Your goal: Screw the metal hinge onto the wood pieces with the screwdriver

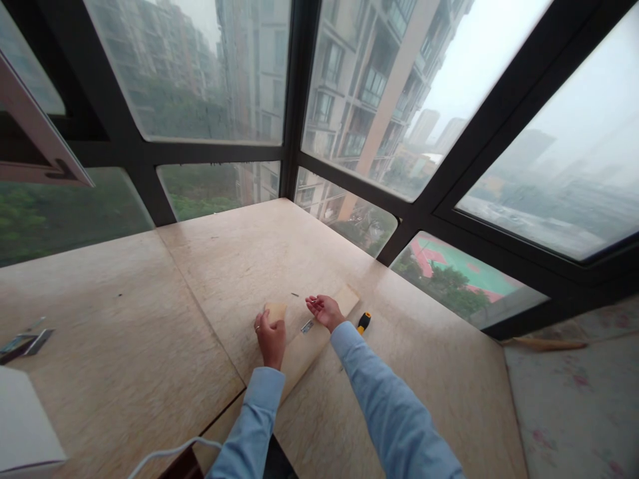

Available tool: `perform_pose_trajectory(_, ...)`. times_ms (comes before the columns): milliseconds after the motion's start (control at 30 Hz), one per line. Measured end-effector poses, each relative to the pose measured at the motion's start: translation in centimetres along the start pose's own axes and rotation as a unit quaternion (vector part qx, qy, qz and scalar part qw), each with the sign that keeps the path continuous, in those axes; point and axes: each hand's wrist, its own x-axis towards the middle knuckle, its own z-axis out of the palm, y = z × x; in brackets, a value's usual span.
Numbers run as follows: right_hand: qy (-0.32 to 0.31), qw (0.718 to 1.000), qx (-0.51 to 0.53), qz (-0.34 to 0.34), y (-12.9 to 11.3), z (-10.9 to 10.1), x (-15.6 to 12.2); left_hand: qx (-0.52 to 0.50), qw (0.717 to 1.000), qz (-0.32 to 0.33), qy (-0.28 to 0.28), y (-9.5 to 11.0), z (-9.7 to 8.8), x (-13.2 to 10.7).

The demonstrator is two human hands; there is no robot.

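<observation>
A long pale wooden board [312, 342] lies at a slant on the stone-patterned surface. My left hand [270, 338], a ring on one finger, is closed around the edge of a small wooden piece [276, 311] at the board's left side. Over the board, my right hand [327, 313] is turned palm up with its fingers curled. A tiny dark thing shows at those fingertips, too small to name. Between the hands, a small metal hinge [307, 326] rests on the board. A thin dark sliver [295, 295] lies just beyond them.
Right of the board lies a yellow and black screwdriver [364, 322]. At the left are a white box [27, 422], a flat metal-edged object [32, 342] and a white cable [172, 449]. Dark window frames [294, 100] border the surface. A pink-edged panel [44, 143] juts in upper left.
</observation>
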Motion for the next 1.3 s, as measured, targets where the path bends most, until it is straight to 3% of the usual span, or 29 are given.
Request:
perform_pose_trajectory(133, 0.003, 1.000, -0.007, 0.025, 0.1, 1.2, 1.3, -0.029, 0.999, 0.011, -0.038, 1.4, -0.3, -0.9)
perform_pose_trajectory(300, -0.002, 0.997, -0.041, 0.063, 0.4, 1.6, 2.2, -0.063, 0.986, 0.005, -0.155, 2.8, -0.4, -2.7)
perform_pose_trajectory(567, -0.029, 0.994, -0.073, 0.076, 0.1, 0.4, 1.5, 0.072, 0.958, 0.030, -0.276, 3.8, -0.9, -3.9)
perform_pose_trajectory(767, -0.064, 0.993, -0.079, 0.066, -0.5, -0.3, -0.2, 0.139, 0.934, 0.055, -0.324, 4.7, -1.3, -3.9)
perform_pose_trajectory(1067, -0.108, 0.993, -0.046, 0.017, -1.3, 0.5, -1.8, 0.196, 0.900, 0.107, -0.374, 5.2, -0.9, -3.5)
perform_pose_trajectory(1300, -0.137, 0.990, -0.022, -0.022, -1.5, -1.1, -3.9, 0.168, 0.907, 0.098, -0.374, 4.7, 0.2, -2.2)
